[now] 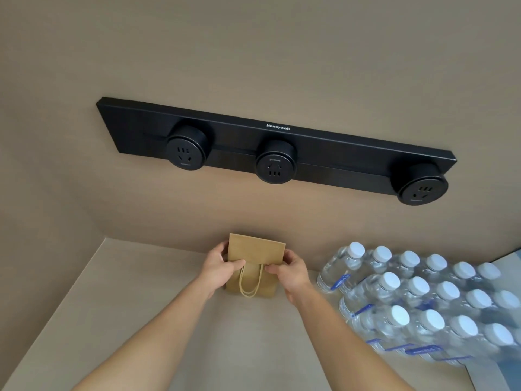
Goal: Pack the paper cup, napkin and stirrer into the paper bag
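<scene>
A small brown paper bag (pixel 255 251) with a twisted paper handle stands upright on the beige counter (pixel 169 320), close to the back wall. My left hand (pixel 218 268) grips the bag's left edge near its top rim. My right hand (pixel 290 270) pinches the rim on the right side, next to the handle loop that hangs down the front. The bag's mouth looks flat and closed. No paper cup, napkin or stirrer shows anywhere in the head view.
A shrink-wrapped pack of water bottles (pixel 423 300) with white caps lies on the counter right of the bag. A black Honeywell power track (pixel 277 148) with three round sockets hangs on the wall above. A side wall bounds the counter on the left.
</scene>
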`<move>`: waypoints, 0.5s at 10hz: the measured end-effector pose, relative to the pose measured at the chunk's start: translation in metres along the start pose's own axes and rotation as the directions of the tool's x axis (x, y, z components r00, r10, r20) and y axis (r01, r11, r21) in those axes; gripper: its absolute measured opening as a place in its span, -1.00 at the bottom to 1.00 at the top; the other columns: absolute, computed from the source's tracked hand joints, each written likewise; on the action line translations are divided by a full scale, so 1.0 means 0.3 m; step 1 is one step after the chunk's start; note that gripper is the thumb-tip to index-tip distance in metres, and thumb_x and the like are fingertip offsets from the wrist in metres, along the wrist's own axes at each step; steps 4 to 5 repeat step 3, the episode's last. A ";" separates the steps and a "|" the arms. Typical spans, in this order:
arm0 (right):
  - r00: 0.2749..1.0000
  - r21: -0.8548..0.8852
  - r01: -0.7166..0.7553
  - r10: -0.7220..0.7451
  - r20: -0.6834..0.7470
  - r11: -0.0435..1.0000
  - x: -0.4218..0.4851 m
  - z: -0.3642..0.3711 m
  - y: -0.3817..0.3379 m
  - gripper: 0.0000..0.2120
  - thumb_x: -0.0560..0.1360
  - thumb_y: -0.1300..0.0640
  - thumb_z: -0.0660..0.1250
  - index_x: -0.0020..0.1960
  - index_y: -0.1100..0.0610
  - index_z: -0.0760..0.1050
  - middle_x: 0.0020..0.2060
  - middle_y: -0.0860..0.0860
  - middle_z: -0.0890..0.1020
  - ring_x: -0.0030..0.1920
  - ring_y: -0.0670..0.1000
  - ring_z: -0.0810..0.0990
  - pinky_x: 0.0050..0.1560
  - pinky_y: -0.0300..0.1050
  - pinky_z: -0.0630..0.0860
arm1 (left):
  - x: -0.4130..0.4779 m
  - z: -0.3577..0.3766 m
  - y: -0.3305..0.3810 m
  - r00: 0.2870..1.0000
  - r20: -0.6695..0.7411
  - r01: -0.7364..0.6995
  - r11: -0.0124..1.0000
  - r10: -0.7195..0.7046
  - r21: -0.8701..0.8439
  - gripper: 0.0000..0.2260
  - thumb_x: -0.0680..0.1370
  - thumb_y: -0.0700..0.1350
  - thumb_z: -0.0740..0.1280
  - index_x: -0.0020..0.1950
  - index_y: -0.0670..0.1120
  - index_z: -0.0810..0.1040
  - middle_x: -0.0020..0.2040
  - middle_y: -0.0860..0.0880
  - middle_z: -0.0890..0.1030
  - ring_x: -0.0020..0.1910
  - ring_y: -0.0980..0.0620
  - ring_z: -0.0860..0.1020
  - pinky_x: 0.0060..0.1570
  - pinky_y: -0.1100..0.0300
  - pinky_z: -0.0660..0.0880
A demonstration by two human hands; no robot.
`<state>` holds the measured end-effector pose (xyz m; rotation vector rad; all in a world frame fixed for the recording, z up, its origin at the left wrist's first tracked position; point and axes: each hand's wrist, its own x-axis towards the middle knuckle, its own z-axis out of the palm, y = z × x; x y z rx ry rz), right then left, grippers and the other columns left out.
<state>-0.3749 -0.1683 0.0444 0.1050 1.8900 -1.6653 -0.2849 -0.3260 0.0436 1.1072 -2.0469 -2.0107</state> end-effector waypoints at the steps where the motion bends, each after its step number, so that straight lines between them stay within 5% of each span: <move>1: 1.000 -0.078 0.030 -0.031 -0.002 0.997 -0.036 -0.006 -0.010 -0.43 0.27 0.53 0.43 0.24 0.23 0.49 0.15 0.14 0.63 0.04 0.09 0.62 -0.02 -0.11 0.56 | -0.027 -0.012 0.019 1.000 -0.002 -0.008 0.993 0.009 0.116 -0.48 0.40 -0.27 0.50 0.33 -0.14 0.47 0.22 -0.12 0.64 0.16 -0.07 0.61 0.30 -0.01 0.48; 3: 0.996 -0.467 0.073 -0.084 -0.004 0.881 -0.200 -0.022 -0.099 -0.18 0.26 0.35 0.53 0.46 0.10 0.31 0.33 0.09 0.51 0.24 0.05 0.54 0.09 -0.24 0.47 | -0.194 -0.047 0.128 0.995 0.012 -0.088 0.806 0.100 0.585 -0.54 0.46 -0.03 0.43 0.31 -0.11 0.44 0.30 -0.13 0.58 0.29 -0.11 0.53 0.21 0.17 0.44; 5: 0.996 -0.467 0.073 -0.084 -0.004 0.881 -0.200 -0.022 -0.099 -0.18 0.26 0.35 0.53 0.46 0.10 0.31 0.33 0.09 0.51 0.24 0.05 0.54 0.09 -0.24 0.47 | -0.194 -0.047 0.128 0.995 0.012 -0.088 0.806 0.100 0.585 -0.54 0.46 -0.03 0.43 0.31 -0.11 0.44 0.30 -0.13 0.58 0.29 -0.11 0.53 0.21 0.17 0.44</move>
